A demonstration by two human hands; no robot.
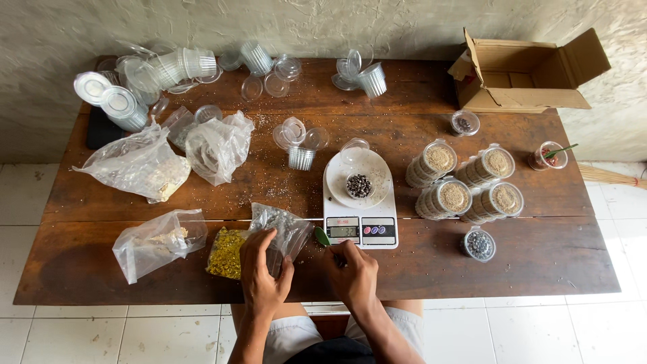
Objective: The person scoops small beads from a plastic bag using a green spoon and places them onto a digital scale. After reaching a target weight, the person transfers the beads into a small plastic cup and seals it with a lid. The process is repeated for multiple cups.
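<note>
From the head camera, looking straight down, a dark wooden counter (431, 276) stands against a rough pale wall, with a white tiled floor around it.

The left hand (261, 273) grips the near edge of a clear plastic bag of dark seeds (283, 226), which lies on the counter just left of a white kitchen scale (359, 226). The right hand (352, 269) is closed around a small green spoon (322, 236); the spoon's bowl points up and left, close to the bag's mouth. The two hands sit near each other at the front edge of the counter.

On the scale's round plate sits a small clear cup of dark seeds (358, 185). Just left of the bag lies a packet of yellow bits (226, 253), and further left another clear bag (156, 241).

To the right of the scale, four stacks of filled lidded cups with tan contents (465, 183) lie on their sides, and one lidded cup of dark seeds (479, 244) stands near the front. An open cardboard box (526, 71) sits at the far right corner. Empty clear cups and lids (155, 71) are scattered along the back.
</note>
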